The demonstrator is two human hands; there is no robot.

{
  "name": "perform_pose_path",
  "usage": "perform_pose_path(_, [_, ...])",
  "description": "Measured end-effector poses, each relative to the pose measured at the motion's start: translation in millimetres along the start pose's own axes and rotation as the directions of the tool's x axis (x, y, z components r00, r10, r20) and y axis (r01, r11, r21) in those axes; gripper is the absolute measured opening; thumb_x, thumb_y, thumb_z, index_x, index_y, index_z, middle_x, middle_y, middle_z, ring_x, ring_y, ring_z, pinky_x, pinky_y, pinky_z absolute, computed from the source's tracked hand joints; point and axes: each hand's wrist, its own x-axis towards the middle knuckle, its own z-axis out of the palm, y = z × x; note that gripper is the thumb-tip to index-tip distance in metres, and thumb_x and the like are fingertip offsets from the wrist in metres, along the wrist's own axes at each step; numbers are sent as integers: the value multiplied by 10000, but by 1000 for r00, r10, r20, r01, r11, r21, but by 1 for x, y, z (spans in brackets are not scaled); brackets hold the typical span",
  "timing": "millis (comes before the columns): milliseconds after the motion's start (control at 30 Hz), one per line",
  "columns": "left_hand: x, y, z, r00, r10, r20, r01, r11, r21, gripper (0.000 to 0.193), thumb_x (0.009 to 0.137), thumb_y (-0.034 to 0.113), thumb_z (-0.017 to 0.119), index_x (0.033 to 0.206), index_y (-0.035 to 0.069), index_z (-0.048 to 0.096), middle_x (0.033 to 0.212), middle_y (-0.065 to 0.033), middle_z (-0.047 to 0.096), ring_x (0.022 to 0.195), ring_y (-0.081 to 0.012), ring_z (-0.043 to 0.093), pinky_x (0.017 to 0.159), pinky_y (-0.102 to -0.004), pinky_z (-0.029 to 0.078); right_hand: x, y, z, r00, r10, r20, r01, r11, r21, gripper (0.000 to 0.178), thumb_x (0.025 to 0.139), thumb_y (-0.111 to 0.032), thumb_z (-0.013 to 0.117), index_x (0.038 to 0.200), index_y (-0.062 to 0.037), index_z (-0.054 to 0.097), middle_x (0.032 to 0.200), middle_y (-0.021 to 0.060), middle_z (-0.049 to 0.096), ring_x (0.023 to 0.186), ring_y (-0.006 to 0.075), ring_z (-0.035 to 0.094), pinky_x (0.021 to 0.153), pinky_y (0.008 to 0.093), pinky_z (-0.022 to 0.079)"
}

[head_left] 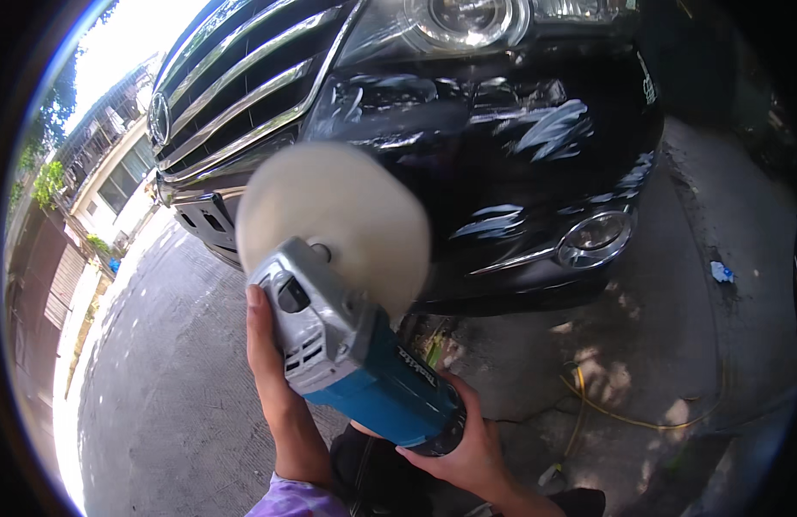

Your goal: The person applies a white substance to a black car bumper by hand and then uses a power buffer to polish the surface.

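Both of my hands hold a power polisher [377,383] with a blue body and a silver head. My left hand [267,349] is closed along the left side of the head, with most of its fingers hidden beneath. Around the dark rear end of the body wraps my right hand [469,448]. The round off-white pad [355,194] looks blurred and overlaps the black car bumper [433,189]; I cannot tell whether it touches. White smears [553,131] streak the bumper to the right of the pad.
A chrome-slatted grille [243,77], a headlight [471,19] and a round fog light [595,239] surround the bumper. A yellow cord [627,420] lies on the concrete at right, below a crumpled blue-white scrap [721,272]. Buildings stand at far left.
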Motion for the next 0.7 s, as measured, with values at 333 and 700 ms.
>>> perform_pose_path(333, [3,37,91,936,69,345,-152,963,221,660,1070,507,359,1505,12,333,1399,-189,504,1301,-256,514,1118,-376,389,-13,-67,-48,984,158,-87,-159,987,-2,1057,629,-323,950,1442,-60,328,1189,230,663,1077,402,688,912,471,553])
perform_pose_path(700, [-11,37,57,953,58,299,-148,946,289,568,1066,438,391,1440,11,406,1341,-161,540,1236,-228,546,1088,-351,397,-20,-57,-24,993,100,-59,-104,993,-64,1074,632,-325,952,1452,-53,313,1168,241,671,1066,399,695,911,477,553])
